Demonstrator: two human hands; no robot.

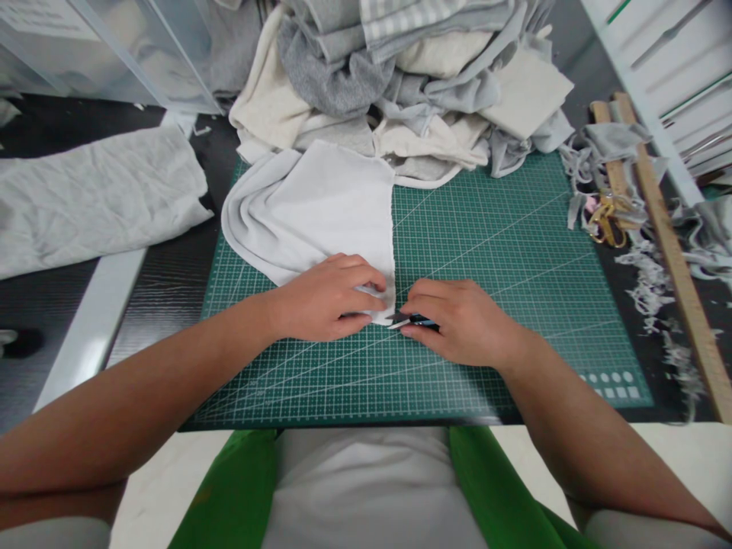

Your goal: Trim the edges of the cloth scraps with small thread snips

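A piece of white fabric (pixel 337 191) lies on the green cutting mat (pixel 486 229), its left part folded in soft layers and its right edge nearly straight. My left hand (pixel 329 297) rests on the fabric's near corner, fingers stretched and apart, with a gap between thumb and forefinger. Opposite it, my right hand (pixel 466 320) is closed around small thread snips (pixel 420 320). Their blades point left, parted, at the fabric's near right corner. Most of the snips' handle is hidden in my fingers.
A heap of grey and cream fabric (pixel 343 91) covers the mat's far edge. Folded light grey cloth (pixel 97 198) lies left, below clear plastic bins (pixel 171 53). On the right are gold-handled scissors (pixel 607 221), a wooden ruler (pixel 675 259) and fabric scraps (pixel 646 290).
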